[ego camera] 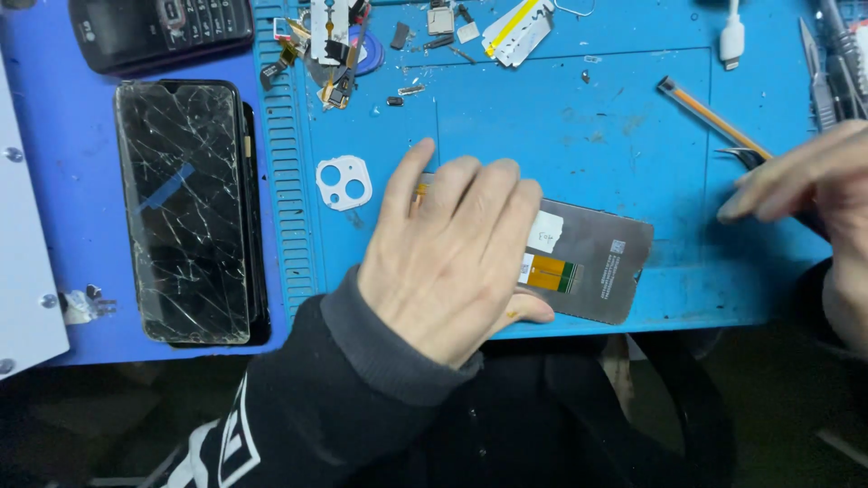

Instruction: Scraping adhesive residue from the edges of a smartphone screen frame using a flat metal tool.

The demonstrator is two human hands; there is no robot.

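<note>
My left hand (452,258) lies flat on a grey phone display panel (597,262), which rests back side up on the blue work mat (633,99). The fingers spread over the panel's left half and the thumb hooks its near edge. An orange flex strip and a white sticker show on the panel beside the fingers. My right hand (805,176) is blurred at the right edge, fingers stretched left over dark tweezers (746,156). Whether it grips them is unclear. An orange and black pen (710,113) lies just above that hand.
A cracked black phone (185,212) lies at the left, a keypad phone (163,27) above it. A white camera frame (344,183) sits left of my left hand. Small parts and scraps (339,50) litter the mat's top; metal tools (827,81) and a white cable (732,36) are top right.
</note>
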